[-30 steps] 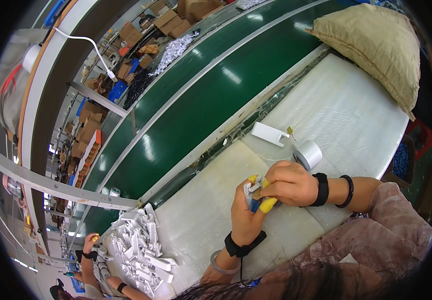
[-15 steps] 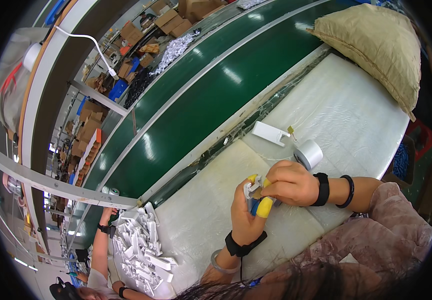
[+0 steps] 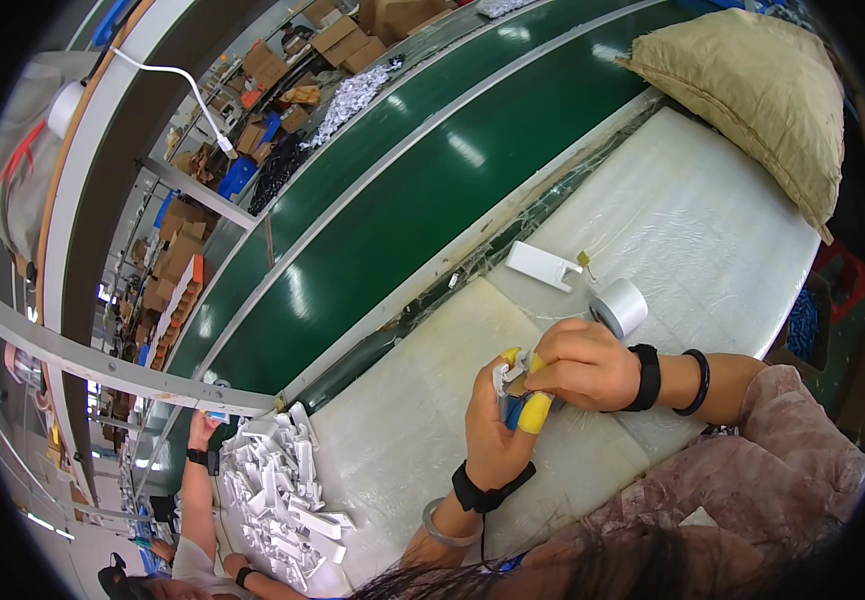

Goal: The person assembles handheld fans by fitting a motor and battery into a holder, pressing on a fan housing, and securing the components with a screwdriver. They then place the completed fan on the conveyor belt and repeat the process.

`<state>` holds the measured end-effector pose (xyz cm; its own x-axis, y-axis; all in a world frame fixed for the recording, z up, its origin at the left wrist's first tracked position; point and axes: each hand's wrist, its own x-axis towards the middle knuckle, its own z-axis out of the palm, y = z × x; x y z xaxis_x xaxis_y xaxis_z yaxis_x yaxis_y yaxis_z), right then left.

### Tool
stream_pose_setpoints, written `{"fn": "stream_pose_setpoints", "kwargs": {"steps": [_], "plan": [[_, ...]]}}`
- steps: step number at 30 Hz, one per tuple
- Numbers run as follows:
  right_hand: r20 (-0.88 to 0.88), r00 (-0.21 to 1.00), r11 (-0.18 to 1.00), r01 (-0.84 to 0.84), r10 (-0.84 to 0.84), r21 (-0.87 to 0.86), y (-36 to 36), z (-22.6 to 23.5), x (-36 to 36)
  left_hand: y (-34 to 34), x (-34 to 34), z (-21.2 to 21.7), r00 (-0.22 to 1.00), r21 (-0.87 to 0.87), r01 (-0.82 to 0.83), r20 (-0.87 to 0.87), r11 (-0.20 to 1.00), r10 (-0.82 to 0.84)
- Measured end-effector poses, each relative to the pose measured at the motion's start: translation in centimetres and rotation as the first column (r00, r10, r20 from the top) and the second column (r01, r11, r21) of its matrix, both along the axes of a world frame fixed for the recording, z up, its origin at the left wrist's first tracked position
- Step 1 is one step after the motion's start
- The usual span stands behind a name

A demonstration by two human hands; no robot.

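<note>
My left hand (image 3: 497, 425), with yellow covers on thumb and a fingertip, is closed around a small white plastic housing (image 3: 501, 376) with something blue beneath it. My right hand (image 3: 587, 368) meets it from the right, its fingertips pinched at the housing's open side. What the right fingers grip is too small and hidden to make out. Just beyond my hands lie a white plastic casing (image 3: 540, 264), a small yellowish piece (image 3: 583, 259) with thin wires, and a roll of white tape (image 3: 620, 307).
A heap of white plastic parts (image 3: 277, 490) covers the table's left end, where a co-worker's hand (image 3: 202, 430) holds a blue-and-white piece. A green conveyor belt (image 3: 432, 180) runs beyond the table. A large tan sack (image 3: 742, 100) sits at the far right. A metal frame bar (image 3: 122, 370) crosses the left.
My hands stay together, with the housing turned slightly between my fingers. At the left, the co-worker's hand has shifted a little, and a blue-and-white piece now shows in it.
</note>
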<state>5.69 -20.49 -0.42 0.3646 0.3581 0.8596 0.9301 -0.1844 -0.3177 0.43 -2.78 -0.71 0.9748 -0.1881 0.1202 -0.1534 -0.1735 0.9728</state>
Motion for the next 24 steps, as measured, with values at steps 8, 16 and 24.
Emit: {"fn": "stream_pose_setpoints", "kwargs": {"steps": [8, 16, 24], "plan": [[0.004, 1.000, 0.999, -0.020, 0.020, -0.030, -0.11, -0.12, 0.05, 0.06, -0.03, -0.10, 1.000, 0.002, -0.004, -0.016, 1.000, 0.004], [0.000, 0.999, 0.999, -0.032, 0.032, -0.032, -0.06, 0.02, -0.04, 0.02, -0.11, 0.23, 1.000, 0.016, 0.001, -0.009, 1.000, -0.001], [-0.018, 1.000, 1.000, -0.010, 0.010, -0.023, 0.05, 0.09, 0.01, -0.03, -0.09, -0.02, 1.000, 0.001, 0.001, 0.002, 1.000, -0.001]]}}
